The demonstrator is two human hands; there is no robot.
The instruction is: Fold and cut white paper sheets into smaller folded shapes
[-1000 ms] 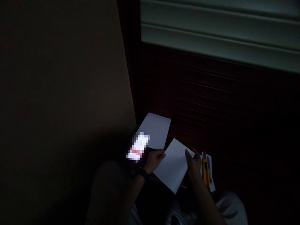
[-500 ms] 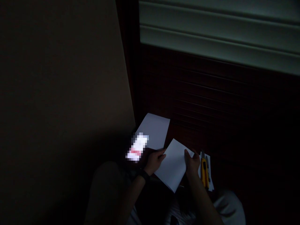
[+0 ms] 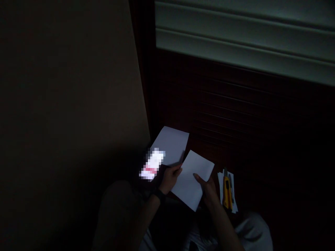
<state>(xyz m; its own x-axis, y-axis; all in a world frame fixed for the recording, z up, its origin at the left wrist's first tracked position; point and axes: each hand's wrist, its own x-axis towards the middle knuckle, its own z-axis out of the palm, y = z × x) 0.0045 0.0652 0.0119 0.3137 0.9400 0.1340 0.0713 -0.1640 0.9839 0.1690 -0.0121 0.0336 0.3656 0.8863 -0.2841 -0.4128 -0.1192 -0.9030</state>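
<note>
A white sheet of paper (image 3: 188,184), seemingly folded, is held tilted above my lap. My left hand (image 3: 170,178) pinches its left edge, thumb on top. On the right side my right hand (image 3: 208,188) grips it, the thumb lying flat across the face and the other fingers hidden underneath. Behind it, another white sheet (image 3: 172,144) lies on the dark surface. A lit, blurred-out phone screen (image 3: 153,164) overlaps that sheet's near left corner. To the right of my right hand, a yellow utility knife (image 3: 227,191) and a grey pen (image 3: 231,188) rest on some white paper pieces (image 3: 220,181).
A tan panel (image 3: 78,87) rises on the left. Ahead stands dark slatted wood (image 3: 222,104) with pale horizontal slats (image 3: 235,42) above it. My knees (image 3: 255,230) flank the work area, and the room is very dim.
My right hand has shifted left and its thumb now reaches further onto the held paper. The paper has moved slightly up and left, away from the knife.
</note>
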